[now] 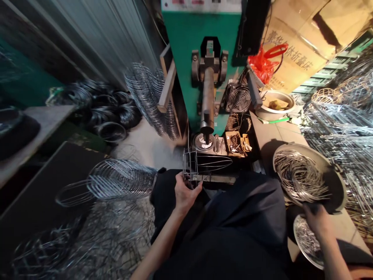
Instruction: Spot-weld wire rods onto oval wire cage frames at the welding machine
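Observation:
My left hand (186,192) is closed around the lower end of a wire frame (190,159), a small boxy rack of thin rods with a long wire loop (218,163) reaching to the right. The frame is held over my lap, just below the machine's round metal arm (208,101). Off to the right, my right hand (317,221) is over a white bowl of small metal pieces (307,241). Its fingers lie in shadow near the rim of a larger basin (339,182) holding curved wires (300,175); what they hold, if anything, is unclear.
A green machine (180,42) stands ahead, with a box of tools (234,142) at its base. Left are stacked wire loops (122,179), black wire coils (110,132) and a dark board (52,175). Wire racks (344,128) pile up at right, near a pot (275,112).

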### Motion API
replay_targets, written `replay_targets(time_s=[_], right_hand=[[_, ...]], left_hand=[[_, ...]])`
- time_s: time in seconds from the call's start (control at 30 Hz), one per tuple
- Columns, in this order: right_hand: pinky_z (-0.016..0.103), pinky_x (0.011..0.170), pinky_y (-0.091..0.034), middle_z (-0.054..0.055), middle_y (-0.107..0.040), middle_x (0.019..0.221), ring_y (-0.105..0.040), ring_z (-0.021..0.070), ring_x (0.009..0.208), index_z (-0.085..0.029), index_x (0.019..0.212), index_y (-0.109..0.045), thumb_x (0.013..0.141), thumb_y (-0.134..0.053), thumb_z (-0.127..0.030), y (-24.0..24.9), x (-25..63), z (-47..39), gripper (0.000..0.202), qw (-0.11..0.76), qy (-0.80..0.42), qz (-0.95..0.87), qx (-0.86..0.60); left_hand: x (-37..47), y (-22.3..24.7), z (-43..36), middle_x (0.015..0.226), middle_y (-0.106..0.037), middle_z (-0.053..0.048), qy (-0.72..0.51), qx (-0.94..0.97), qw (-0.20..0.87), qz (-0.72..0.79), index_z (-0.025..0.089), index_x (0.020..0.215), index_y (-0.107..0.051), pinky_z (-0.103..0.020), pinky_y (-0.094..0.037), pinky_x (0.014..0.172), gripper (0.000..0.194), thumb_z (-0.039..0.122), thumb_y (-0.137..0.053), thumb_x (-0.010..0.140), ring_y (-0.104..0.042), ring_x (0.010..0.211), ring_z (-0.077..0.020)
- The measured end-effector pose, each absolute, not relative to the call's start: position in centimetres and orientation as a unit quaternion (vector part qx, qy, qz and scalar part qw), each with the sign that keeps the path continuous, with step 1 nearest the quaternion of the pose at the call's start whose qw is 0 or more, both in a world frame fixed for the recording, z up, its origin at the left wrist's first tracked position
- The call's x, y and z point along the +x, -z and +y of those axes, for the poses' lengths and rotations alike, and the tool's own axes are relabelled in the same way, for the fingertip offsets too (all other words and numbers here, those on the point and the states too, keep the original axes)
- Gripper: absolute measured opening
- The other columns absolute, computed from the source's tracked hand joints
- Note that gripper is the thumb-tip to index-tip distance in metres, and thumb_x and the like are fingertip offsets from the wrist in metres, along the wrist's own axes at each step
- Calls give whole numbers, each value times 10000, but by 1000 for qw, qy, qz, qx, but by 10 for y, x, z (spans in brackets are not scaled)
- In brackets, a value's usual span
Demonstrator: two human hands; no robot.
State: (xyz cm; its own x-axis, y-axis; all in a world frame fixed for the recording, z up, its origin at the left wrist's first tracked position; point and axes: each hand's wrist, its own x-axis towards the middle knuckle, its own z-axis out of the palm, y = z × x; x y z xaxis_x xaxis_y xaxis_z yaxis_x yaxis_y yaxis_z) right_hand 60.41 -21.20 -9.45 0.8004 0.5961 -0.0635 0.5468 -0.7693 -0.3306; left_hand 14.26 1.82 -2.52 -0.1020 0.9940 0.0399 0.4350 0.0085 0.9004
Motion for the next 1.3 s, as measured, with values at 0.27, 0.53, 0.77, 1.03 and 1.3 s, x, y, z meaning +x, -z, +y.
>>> replay_targets(time_s=[0.27,0.53,0.77,1.03,1.3], right_hand=[[305,756,-517,50,-713,921,-664,194,814,-194,923,-693,892,-533,-244,-46,424,9,170,384,-188,-676,-600],[489,1006,-403,83,-734,1090,-607,281,1178,-225,1117,-704,980,-541,-204,-27,381,54,214,233,-109,-823,-507],[525,1036,-309,97,-729,1118,-596,274,1195,-232,1187,-682,959,-510,-101,-25,372,60,314,230,-38,-824,-516],[417,875,-417,55,-744,950,-609,261,1016,-263,1063,-742,985,-555,-239,-38,370,78,204,282,-37,-813,-507],[377,835,-527,61,-734,953,-613,234,928,-237,1108,-735,990,-526,-208,-42,366,89,242,328,-43,-821,-466]], left_hand=[[144,25,12,863,-608,-15,-394,595,298,634,192,1105,-477,-291,-494,607,601,457,-791,666,-573,602,-154],[133,19,16,868,-626,-32,-391,596,288,640,189,1109,-479,-306,-506,618,599,446,-787,663,-603,644,-182],[133,22,28,903,-621,-42,-417,585,276,638,200,1088,-471,-311,-523,627,576,411,-791,657,-615,653,-183],[136,21,41,870,-634,-28,-445,544,303,643,214,1074,-478,-326,-535,642,589,403,-812,627,-644,674,-207],[139,19,46,913,-647,-65,-449,548,279,649,192,1112,-462,-337,-545,691,614,419,-803,654,-663,737,-224]])
